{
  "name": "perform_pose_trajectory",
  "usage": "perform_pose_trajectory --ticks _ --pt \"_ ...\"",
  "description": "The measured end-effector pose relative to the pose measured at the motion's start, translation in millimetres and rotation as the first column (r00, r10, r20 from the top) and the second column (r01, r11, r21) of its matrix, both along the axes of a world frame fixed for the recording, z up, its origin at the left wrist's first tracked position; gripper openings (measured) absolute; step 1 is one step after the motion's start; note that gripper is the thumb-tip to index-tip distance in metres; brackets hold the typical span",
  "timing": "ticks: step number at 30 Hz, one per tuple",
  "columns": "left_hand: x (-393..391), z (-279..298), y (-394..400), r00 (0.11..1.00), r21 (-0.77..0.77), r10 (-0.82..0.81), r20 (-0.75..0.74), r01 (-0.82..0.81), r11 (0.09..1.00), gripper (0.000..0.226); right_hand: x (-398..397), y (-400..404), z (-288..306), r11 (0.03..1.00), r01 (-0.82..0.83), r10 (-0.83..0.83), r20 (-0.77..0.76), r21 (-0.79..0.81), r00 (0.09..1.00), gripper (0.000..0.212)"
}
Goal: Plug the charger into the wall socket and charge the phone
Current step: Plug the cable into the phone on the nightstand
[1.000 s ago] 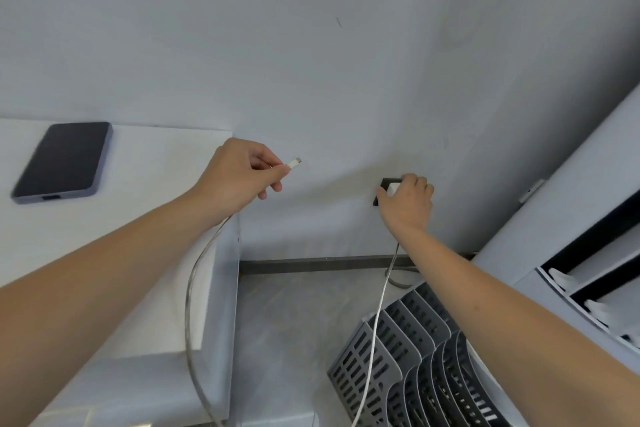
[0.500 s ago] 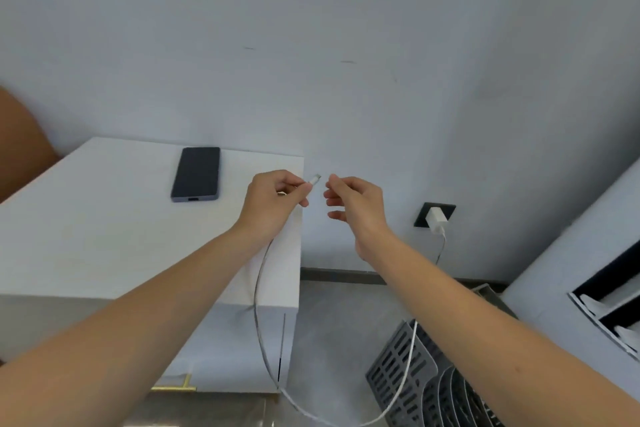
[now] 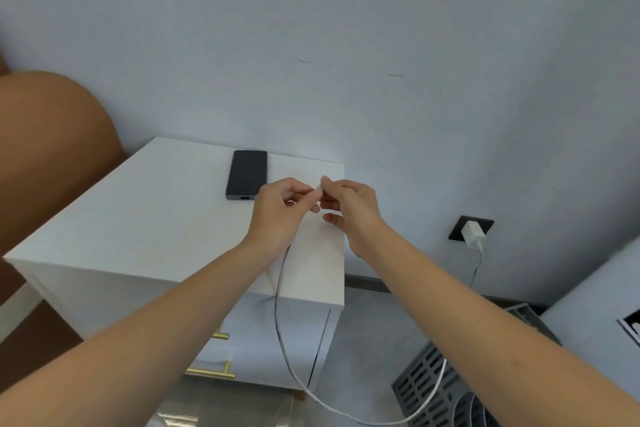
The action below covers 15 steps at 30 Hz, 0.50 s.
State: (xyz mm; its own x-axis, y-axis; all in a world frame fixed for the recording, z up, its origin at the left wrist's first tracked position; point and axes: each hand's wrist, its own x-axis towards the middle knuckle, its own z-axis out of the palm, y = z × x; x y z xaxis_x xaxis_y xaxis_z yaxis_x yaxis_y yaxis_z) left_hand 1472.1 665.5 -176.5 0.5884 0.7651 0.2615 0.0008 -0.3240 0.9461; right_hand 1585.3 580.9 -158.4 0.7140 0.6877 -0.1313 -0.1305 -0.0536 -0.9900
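A white charger sits plugged into the black wall socket low on the wall at the right. Its white cable loops down and back up to my hands. My left hand pinches the cable's plug end, and my right hand meets it with thumb and finger on that same tip. Both hands hover over the right edge of the white cabinet. A dark phone lies face up on the cabinet top, just left of my hands, its port facing me.
A grey slotted file rack stands on the floor at the lower right, with the cable running past it. A pale unit juts in at the right edge. Something brown and rounded stands left of the cabinet. Gold drawer handles show below.
My right hand left the plugged-in charger and came over to the left hand, now touching the cable tip. The view pulled back, showing the whole cabinet top.
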Motion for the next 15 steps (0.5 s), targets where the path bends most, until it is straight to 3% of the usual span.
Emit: perform_pose_trajectory --ticks 4,8,12,15 --pt "-17 1 20 0.983 0.043 0.156 -0.101 -0.152 0.987 0.03 -11 11 -1 1.0 0.018 -0.017 -0.041 0.011 0.999 0.023" --pt "-28 9 69 0.857 0.216 0.408 -0.314 -0.354 0.91 0.035 -24 18 2 0.999 -0.032 0.033 -0.025 0.01 0.999 0.026" --pt "-9 17 105 0.634 0.351 0.449 -0.629 -0.284 0.892 0.069 -39 32 -2 0.999 -0.024 0.026 0.032 -0.036 0.999 0.027" --pt "9 20 119 0.524 0.324 0.399 -0.753 -0.234 0.917 0.096 -47 37 -13 0.999 -0.026 0.026 0.017 -0.026 1.0 0.023"
